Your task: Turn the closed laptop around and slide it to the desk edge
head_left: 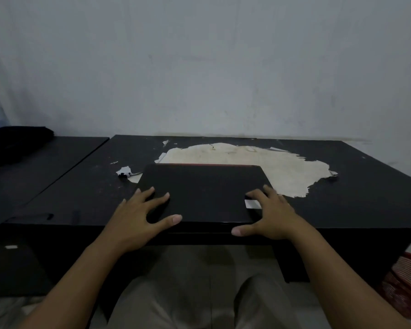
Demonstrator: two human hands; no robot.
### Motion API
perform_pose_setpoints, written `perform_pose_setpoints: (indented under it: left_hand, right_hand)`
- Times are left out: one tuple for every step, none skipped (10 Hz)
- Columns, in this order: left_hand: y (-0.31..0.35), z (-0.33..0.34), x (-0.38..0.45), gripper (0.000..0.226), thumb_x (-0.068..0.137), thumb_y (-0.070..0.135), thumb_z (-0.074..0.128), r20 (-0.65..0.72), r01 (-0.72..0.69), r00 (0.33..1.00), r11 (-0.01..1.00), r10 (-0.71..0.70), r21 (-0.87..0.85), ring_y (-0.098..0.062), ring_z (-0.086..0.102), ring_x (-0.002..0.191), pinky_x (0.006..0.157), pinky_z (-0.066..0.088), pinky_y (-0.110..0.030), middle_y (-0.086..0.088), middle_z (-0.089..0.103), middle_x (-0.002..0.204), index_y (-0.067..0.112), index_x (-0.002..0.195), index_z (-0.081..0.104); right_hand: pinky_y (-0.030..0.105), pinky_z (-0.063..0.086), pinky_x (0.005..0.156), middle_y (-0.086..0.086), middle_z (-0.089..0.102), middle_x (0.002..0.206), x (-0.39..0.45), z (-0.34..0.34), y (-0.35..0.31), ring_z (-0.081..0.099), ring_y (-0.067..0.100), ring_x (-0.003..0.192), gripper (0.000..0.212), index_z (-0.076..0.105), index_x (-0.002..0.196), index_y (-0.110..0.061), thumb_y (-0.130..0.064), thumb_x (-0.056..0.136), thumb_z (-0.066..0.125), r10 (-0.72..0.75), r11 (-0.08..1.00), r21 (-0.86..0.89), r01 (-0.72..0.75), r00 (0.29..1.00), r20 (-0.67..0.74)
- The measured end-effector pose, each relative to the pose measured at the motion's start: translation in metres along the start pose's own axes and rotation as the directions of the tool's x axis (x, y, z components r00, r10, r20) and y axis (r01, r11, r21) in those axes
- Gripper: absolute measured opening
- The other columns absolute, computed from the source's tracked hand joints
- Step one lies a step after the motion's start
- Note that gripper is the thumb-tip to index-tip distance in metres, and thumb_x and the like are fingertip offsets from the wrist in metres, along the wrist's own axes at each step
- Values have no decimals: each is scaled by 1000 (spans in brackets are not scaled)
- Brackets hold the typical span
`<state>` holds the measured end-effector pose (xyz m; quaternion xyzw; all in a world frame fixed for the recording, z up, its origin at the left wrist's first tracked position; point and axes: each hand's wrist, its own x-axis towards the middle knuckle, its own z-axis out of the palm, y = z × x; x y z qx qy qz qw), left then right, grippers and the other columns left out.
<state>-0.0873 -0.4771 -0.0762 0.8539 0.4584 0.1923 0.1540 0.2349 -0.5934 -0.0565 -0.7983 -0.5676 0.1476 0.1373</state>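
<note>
The closed black laptop (201,192) lies flat on the black table (342,198), with its near edge at the table's front edge. Both hands rest on its near corners.

The left hand (138,217) is on the near left corner. Its fingers (150,193) are spread apart and lie flat on the lid, and the thumb reaches along the near edge toward the middle. The right hand (273,217) is on the near right corner. Its fingers (259,193) are also spread apart on the lid, and its thumb points inward along the table's front edge, just below the laptop. Neither hand is closed around the laptop; they press on it from above and from the sides.

Under the right fingers there is a small white sticker (252,204) on the lid. Beyond the fingertips, past the far edge of the laptop, a large pale patch (259,160) shows where the dark surface of the table has peeled off. To the left of the left fingers, a small torn white scrap (125,172) lies on the table. Further left stands a second dark table (45,157) with a black bag (14,143) on it.
</note>
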Motion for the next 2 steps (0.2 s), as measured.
perform_pose_setpoints:
  left_hand:
    - [13, -12, 9, 96, 69, 101, 25, 48, 72, 996, 997, -72, 4, -17, 29, 150, 119, 25, -50, 7, 32, 164, 48, 144, 53]
    - [35, -34, 36, 95, 72, 98, 27, 30, 73, 997, 997, -73, 10, -18, 40, 143, 115, 33, -47, 4, 40, 159, 41, 143, 57]
  right_hand:
    - [62, 16, 118, 5, 20, 164, 7, -18, -16, 21, 38, 149, 119, 31, 148, -42, -91, 47, 72, 43, 986, -165, -24, 993, 114]
    - [57, 30, 114, 2, 40, 156, 20, -52, -41, 39, 30, 140, 119, 43, 147, -36, -91, 47, 72, 46, 996, -79, -33, 984, 170]
